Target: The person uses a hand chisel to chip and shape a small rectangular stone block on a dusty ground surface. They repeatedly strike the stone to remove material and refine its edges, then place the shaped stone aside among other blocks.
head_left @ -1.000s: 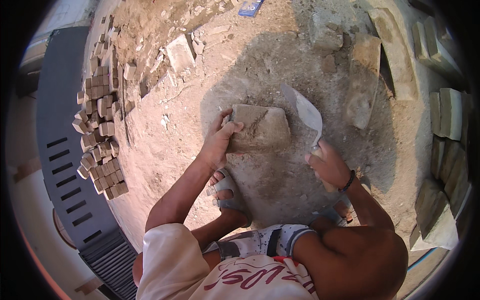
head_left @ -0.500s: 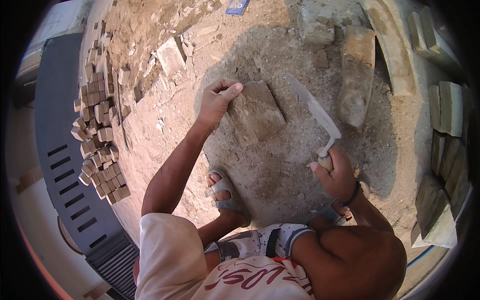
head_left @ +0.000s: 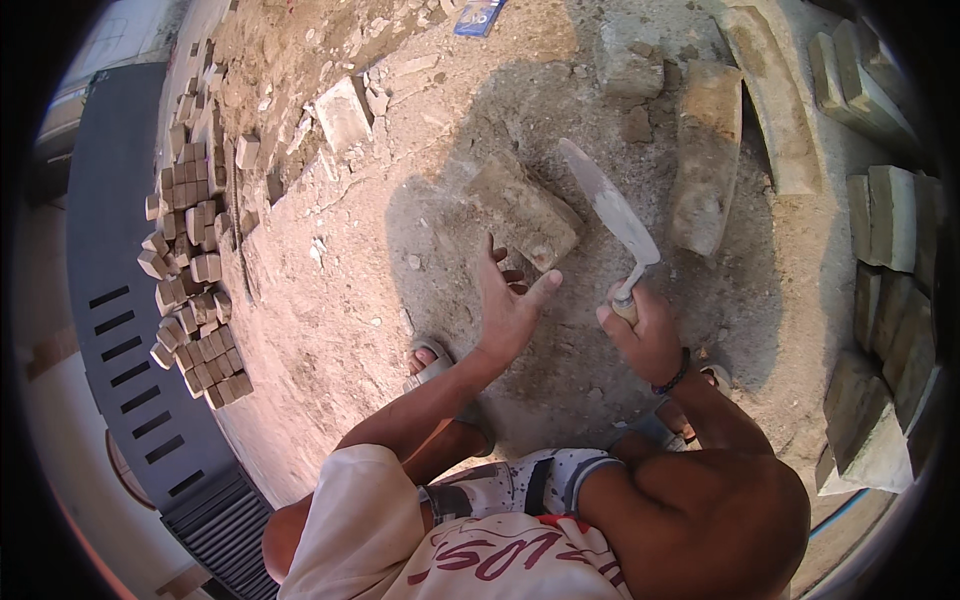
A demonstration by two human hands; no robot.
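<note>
Left hand [head_left: 508,318]: bare, holding nothing; fingers parted, thumb spread away from them. It is just beside the near edge of the block; whether the thumb tip touches cannot be told.

Right hand [head_left: 645,335]: fingers wrapped round the wooden handle [head_left: 625,306] of the trowel; dark bracelet [head_left: 672,373] at the wrist.

Trowel [head_left: 612,208]: one, metal blade, pale with dried matter. Held clear of the block, blade pointing forward and to the left, between block and slab.

Block [head_left: 525,205]: one, brown-grey, rough-faced, edges worn. Lies on the ground [head_left: 330,330] ahead of the left hand, set at a slant, within the shadow [head_left: 430,215].

Slab [head_left: 706,160]: one, long, dusty, lying right of the trowel. Curved piece [head_left: 775,100] just beyond it on the right.

Grey lump [head_left: 628,65]: one, left of the slab's far end.

Pale block [head_left: 343,113]: one, forward and left, amid rubble.

Blue packet [head_left: 478,16]: one, at the far edge.

Bricks [head_left: 205,255]: many, small, in loose heaps at left, beside a dark gate [head_left: 125,330].

Stacked slabs [head_left: 890,220]: several, leaning in groups at far right.

Sandals [head_left: 432,368]: a pair, grey, worn.
</note>
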